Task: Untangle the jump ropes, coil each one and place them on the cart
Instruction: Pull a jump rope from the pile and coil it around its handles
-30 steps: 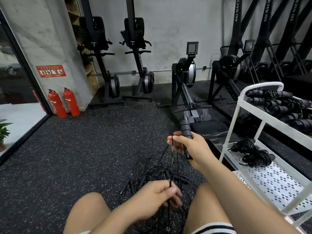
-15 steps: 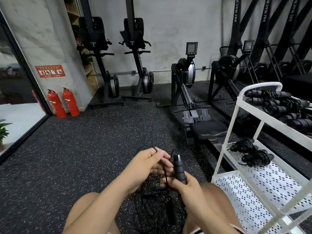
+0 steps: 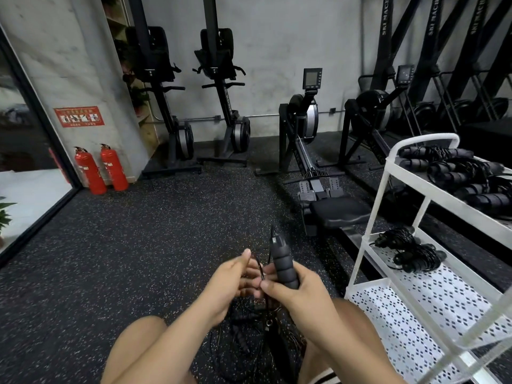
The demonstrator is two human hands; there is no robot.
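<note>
Head view, looking down past the person's bare knees to a dark speckled floor [image 3: 138, 245]. The right hand [image 3: 302, 296] grasps the black foam handle [image 3: 284, 266] of a jump rope, fingers and thumb wrapped round its lower part; the handle stands nearly upright, leaning slightly left, and its upper end rises clear above the fist. The left hand [image 3: 230, 281] lies just beside the right, thumb raised and fingers curled toward the handle, holding the thin black cord [image 3: 260, 268] that bends in a small loop between the two hands. From there the cord drops into the tangled pile of ropes [image 3: 249, 331], which lies on the floor between the knees, directly below both hands; several more handles show within it, but the separate strands cannot be told apart. At the right stands a white cart [image 3: 424, 138] with perforated shelves, near the right arm but not touching it. Its top shelf carries a row of coiled ropes [image 3: 457, 173] with thick black handles; the middle shelf carries two smaller coiled bundles [image 3: 410, 250] at its far end. Beyond the hands a rowing machine [image 3: 307, 151] stands on the floor before a grey wall, with further machines on either side, and two red fire extinguishers [image 3: 101, 169] stand at the foot of a pillar at the left.
</note>
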